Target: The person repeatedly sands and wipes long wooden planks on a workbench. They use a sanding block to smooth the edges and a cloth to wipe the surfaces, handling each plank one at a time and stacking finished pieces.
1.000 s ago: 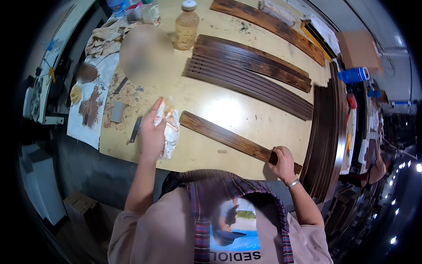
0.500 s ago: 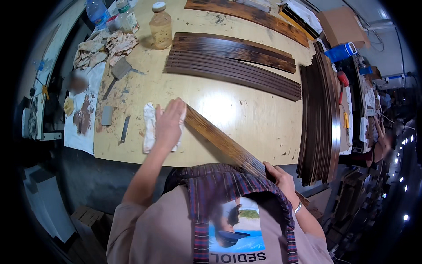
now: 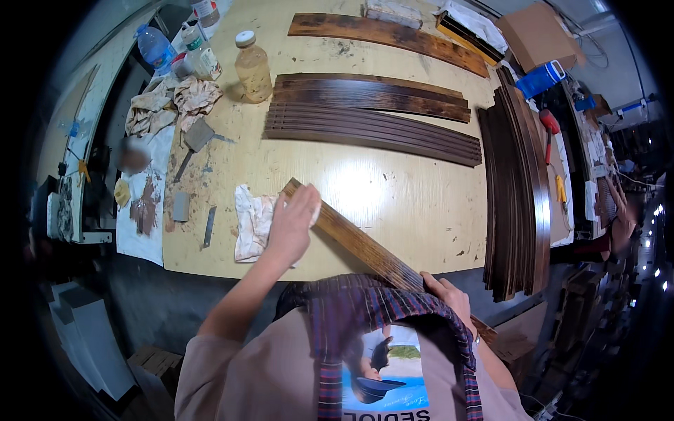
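A long brown wood-grained board (image 3: 372, 254) slants from the middle of the table down toward my body. My left hand (image 3: 292, 226) lies over the board near its far end, fingers together, pressing a white stained cloth (image 3: 250, 228) against it. Part of that cloth trails onto the table to the left, and a bit shows at the right edge of my fingers. Close to my apron, my right hand (image 3: 453, 297) grips the near part of the board with the thumb on top. My apron hides some of the board's near stretch.
Dark boards (image 3: 372, 133) lie across the table, and a stack of dark strips (image 3: 516, 203) runs along the right edge. A capped bottle (image 3: 253, 69), a sanding block (image 3: 181, 206), a metal blade (image 3: 209, 227) and crumpled rags (image 3: 152, 111) sit at left.
My left hand with the cloth has slid from the board's far end a little toward me along its surface. My right hand keeps its grip. The whole view has shifted slightly.
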A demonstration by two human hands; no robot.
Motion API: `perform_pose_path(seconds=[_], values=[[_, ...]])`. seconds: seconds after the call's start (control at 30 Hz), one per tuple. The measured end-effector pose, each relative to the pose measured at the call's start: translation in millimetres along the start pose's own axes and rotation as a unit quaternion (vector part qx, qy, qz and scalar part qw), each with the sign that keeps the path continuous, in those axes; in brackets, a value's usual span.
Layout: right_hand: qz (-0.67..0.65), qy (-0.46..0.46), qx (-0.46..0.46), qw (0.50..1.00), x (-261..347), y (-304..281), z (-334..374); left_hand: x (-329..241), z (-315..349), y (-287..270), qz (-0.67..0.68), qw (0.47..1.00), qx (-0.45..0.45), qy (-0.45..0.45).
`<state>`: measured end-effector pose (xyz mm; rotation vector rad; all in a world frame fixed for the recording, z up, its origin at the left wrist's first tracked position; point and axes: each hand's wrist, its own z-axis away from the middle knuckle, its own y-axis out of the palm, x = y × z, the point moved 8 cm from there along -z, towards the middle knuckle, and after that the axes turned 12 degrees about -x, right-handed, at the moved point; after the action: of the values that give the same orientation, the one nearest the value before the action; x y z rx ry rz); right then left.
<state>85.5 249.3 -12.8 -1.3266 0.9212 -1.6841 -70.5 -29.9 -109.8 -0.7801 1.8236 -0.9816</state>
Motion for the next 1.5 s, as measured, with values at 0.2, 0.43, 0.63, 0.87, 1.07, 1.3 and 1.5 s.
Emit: perform_pose_path(seconds=[0.2, 0.43, 0.63, 0.87, 1.07, 1.3, 1.5], values=[[0.001, 0.009, -0.011, 1.0, -2.8, -0.2, 1.7, 24.0, -17.9, -11.6, -0.027, 0.998, -0.029, -0.057], [-0.092, 0.06, -0.092, 0.99, -20.3, 4.9, 1.0, -122.5, 28.5, -2.2, 0.523, 0.806, 0.264, 0.08], [-0.121, 0.046, -0.197, 0.972, -13.4, -14.3, -20.0, -145.0, -74.9, -82.9, 0.293, 0.945, -0.057, 0.137], [-0.234, 0.057, -0.247, 0.939, 5.1, -47.5, -41.8, -216.1, -49.5, -42.7, 0.107, 0.914, -0.074, 0.385], [-0.247, 0.088, -0.17, 0.95, -32.3, -29.9, 2.5, -143.5, -114.8, -57.0, 0.059, 0.898, -0.19, 0.393], [-0.395, 0.073, -0.155, 0.902, -72.4, -19.7, 37.9, 8.6, -189.9, -54.2, 0.355, 0.922, -0.153, -0.02], [-0.57, -0.009, -0.159, 0.806, -57.3, -84.4, -58.7, -123.2, -186.3, -88.1, 0.476, 0.871, -0.121, -0.016]])
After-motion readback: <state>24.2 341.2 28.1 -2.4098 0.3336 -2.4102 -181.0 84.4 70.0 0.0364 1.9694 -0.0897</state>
